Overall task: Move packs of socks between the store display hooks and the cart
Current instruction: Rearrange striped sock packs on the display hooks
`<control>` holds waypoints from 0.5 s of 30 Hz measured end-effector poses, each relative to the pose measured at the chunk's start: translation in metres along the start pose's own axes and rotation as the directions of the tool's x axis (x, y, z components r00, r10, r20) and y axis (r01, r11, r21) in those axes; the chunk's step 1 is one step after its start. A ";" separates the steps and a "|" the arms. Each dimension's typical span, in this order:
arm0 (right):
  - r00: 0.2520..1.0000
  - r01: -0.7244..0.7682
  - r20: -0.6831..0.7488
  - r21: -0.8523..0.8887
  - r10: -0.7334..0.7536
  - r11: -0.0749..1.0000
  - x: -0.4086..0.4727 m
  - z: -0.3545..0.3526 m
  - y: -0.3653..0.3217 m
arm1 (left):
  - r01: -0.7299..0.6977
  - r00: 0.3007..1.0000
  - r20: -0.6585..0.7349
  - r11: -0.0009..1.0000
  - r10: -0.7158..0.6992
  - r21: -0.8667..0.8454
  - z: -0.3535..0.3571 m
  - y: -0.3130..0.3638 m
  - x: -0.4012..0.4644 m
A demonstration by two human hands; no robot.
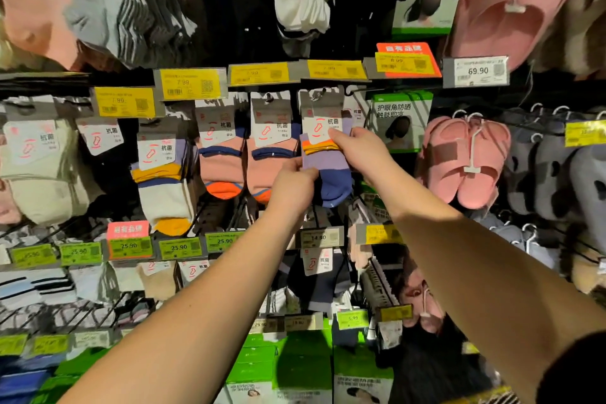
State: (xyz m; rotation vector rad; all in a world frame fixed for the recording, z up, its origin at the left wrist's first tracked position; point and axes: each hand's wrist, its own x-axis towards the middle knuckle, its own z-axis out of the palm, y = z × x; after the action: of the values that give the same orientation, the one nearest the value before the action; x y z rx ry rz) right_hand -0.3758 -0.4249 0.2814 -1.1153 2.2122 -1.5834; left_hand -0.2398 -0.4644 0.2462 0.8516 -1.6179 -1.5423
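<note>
Head view: left hand (292, 184) pinches lower edge of purple-and-blue sock pack with white card header (324, 154), likely steadying it. Right hand (355, 149) grips pack's upper right, thumb on card, probably to guide it along metal display hook (349, 90). Pack hangs at rack's upper middle row, beside pink-and-orange sock pack (265, 154). Cart not visible.
</note>
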 end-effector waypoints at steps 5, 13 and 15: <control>0.999 -0.033 -0.046 -0.190 0.025 0.981 0.002 0.003 -0.007 | 0.030 1.000 0.000 0.989 -0.030 0.145 0.000 -0.005 -0.001; 0.994 -0.079 -0.081 -0.152 0.068 0.985 -0.022 0.011 0.010 | 0.043 0.999 0.006 0.992 -0.044 0.121 -0.013 -0.024 -0.014; 0.992 -0.099 -0.084 -0.104 0.090 0.990 -0.036 0.013 0.023 | 0.015 1.000 -0.025 0.997 -0.014 0.080 -0.017 -0.033 -0.018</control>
State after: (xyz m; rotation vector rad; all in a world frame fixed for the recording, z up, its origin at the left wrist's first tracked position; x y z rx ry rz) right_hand -0.3542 -0.4072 0.2472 -0.9743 2.3902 -1.5101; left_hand -0.2167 -0.4591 0.2120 0.9235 -1.6684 -1.4799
